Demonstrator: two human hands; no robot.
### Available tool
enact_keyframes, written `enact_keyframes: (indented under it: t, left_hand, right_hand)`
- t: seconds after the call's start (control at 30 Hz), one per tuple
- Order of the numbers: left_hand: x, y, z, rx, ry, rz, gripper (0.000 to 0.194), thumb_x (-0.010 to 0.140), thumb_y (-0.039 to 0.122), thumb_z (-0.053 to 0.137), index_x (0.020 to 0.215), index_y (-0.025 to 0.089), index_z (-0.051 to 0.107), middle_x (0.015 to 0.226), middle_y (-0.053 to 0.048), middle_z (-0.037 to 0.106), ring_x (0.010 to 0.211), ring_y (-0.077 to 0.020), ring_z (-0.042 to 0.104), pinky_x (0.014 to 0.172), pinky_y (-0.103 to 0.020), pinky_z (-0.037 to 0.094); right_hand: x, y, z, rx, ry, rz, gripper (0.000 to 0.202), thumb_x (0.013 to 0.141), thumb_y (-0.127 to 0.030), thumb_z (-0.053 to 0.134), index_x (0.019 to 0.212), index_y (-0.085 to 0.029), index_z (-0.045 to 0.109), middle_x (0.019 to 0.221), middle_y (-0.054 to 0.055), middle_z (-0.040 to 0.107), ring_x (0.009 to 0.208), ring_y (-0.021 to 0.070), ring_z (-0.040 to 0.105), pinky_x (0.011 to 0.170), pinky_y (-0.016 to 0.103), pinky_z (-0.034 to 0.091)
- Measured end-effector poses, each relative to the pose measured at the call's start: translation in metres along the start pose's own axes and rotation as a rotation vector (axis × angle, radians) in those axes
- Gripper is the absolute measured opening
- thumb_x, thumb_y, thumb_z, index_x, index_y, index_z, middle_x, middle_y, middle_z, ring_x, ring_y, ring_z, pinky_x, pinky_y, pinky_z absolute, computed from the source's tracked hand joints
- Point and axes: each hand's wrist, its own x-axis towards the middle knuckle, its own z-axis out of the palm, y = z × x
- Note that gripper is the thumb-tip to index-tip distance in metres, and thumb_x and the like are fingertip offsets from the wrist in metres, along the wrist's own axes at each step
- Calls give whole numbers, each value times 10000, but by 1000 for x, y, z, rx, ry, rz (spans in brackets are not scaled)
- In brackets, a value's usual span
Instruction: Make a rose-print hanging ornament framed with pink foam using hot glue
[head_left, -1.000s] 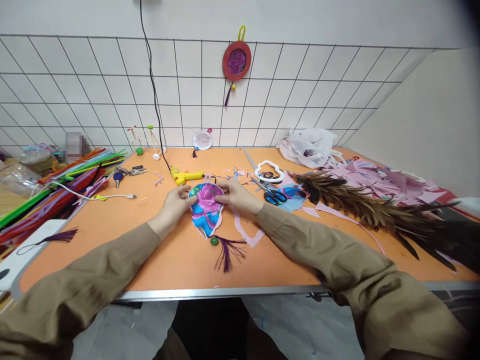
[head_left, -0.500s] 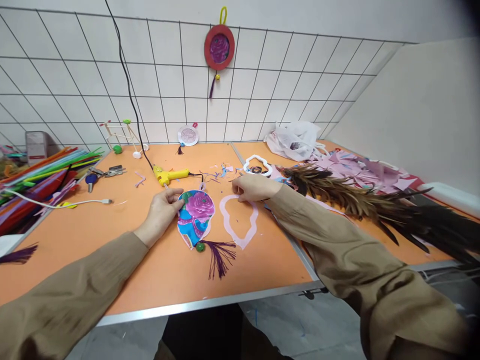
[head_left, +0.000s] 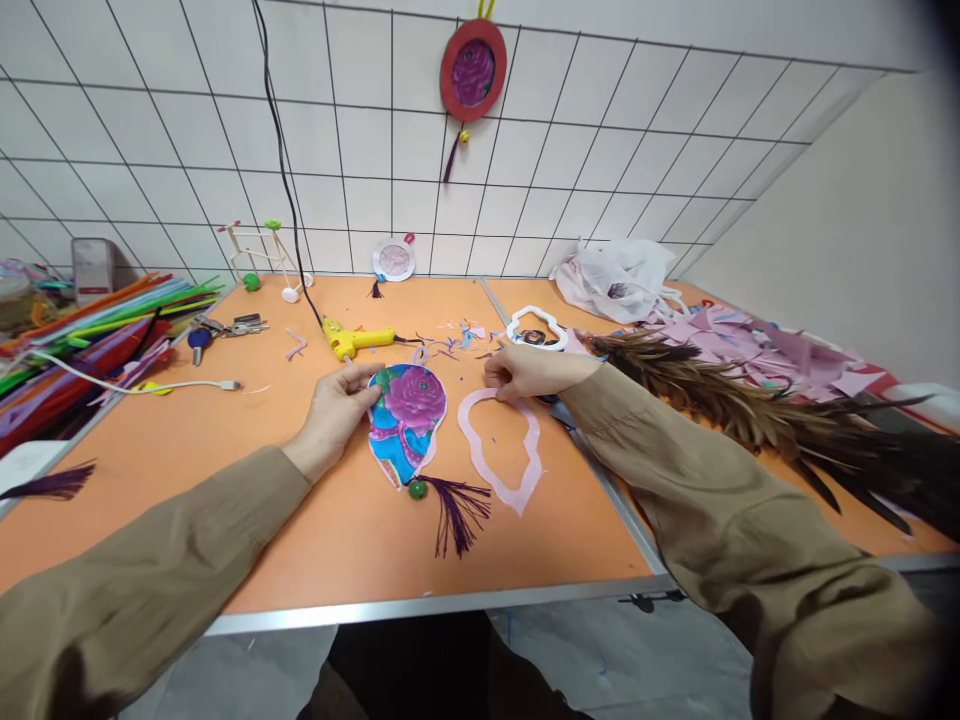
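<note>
My left hand [head_left: 341, 408] pinches the upper left edge of a fabric pendant [head_left: 409, 405] with a purple rose on blue cloth. From its lower end hang a green bead [head_left: 418, 489] and a dark purple tassel [head_left: 459, 510]; a small loop [head_left: 420, 356] tops it. With fingers closed, my right hand [head_left: 529, 372] grips the top edge of a pale pink wavy-edged paper frame [head_left: 480, 462]. The frame lies on or just over the orange table, beside the pendant, its point toward me.
Behind the pendant lies a yellow glue gun [head_left: 360, 338] with a black cord. Scissors, a white frame [head_left: 537, 328] and brown feathers [head_left: 690, 385] are on the right, with pink scraps [head_left: 757, 345] and a plastic bag [head_left: 615, 280]. Keys [head_left: 225, 328] and pipe cleaners [head_left: 142, 340] sit left.
The view has shifted, so most things appear farther right. The pink frame's lower point has swung slightly right. Both hands keep their holds.
</note>
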Motion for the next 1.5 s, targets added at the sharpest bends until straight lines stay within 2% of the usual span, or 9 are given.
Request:
enact_keyframes:
  t: [0.2,0.33,0.43,0.63,0.8,0.93,1.17,1.37,1.5]
  left_hand:
    - [0,-4,0,-123,28,-15,521,550,214,874,1045,162,721,739,-20,747,607,-150,648,595,-279,519]
    - [-1,-2,1,-131,1,-13,409,571,233,872,949,157,736,783,-44,761,640,-161,670,626,-292,538]
    - [-1,0,1,-125,0,4,364,529,232,885,855,154,741,812,-56,766,670,-164,675,655,-292,540]
    - [0,5,1,-123,42,-45,223,544,236,853,666,185,674,636,-6,687,556,-135,590,568,-277,479]
    - [2,9,-2,-110,38,-90,133,618,207,753,607,181,623,540,18,566,489,-107,489,499,-249,371]
    - [4,9,-3,-101,23,-92,144,669,242,739,643,187,608,576,5,564,529,-136,512,529,-271,389]
    - [0,6,-1,-130,-93,-63,263,646,318,843,790,161,689,677,-28,685,605,-167,621,609,-295,494]
    - [-1,5,1,-184,-49,-65,326,556,251,896,795,130,711,650,-28,720,531,-123,620,548,-237,494]
    - [-2,6,0,-233,-31,-28,365,569,288,905,842,111,739,732,-56,759,599,-137,661,615,-249,526]
  right_hand:
    - [-26,-22,-31,561,-57,-232,187,715,-338,717,707,-181,617,724,29,693,669,148,628,678,301,493]
    - [-17,-58,-30,740,-16,-290,197,686,-336,760,732,-193,631,656,-3,670,608,134,605,606,281,484]
    - [8,-80,-14,621,21,-329,86,733,-239,704,750,-173,650,621,-14,644,573,116,575,550,247,452]
    - [36,-94,11,248,345,-248,84,774,-78,639,758,-155,670,690,-6,679,632,112,588,617,245,414]
    - [36,-92,16,174,384,-219,77,794,-85,655,764,-152,677,746,12,695,693,129,597,672,265,407]
    - [38,-91,19,114,399,-197,76,804,-101,644,767,-154,683,732,19,682,688,139,577,645,269,376]
    - [39,-94,25,101,445,-149,80,834,-117,635,844,-137,712,798,51,710,732,166,603,659,276,393]
    - [35,-92,20,191,530,-177,61,836,-137,641,835,-146,701,810,49,728,741,161,629,677,274,425]
    - [32,-81,12,310,563,-103,170,886,-291,638,802,-147,672,800,66,723,700,155,621,626,267,426]
